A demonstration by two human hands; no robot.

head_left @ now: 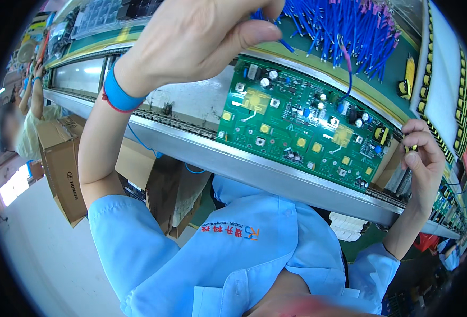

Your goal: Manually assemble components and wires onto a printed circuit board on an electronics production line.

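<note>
The left hand, with a blue band on its wrist, was up by a big pile of blue wires. Its fingers went past the top edge, so I cannot tell if its grip held a wire. The right hand had a narrow grip, with a small black-and-yellow part pinched in it. That part was just beside the right end of a green circuit board. The board lay along a shiny metal rail, near the person's blue shirt.

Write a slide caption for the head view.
Left hand at blue wires, right hand holding small part beside green circuit board.
</note>
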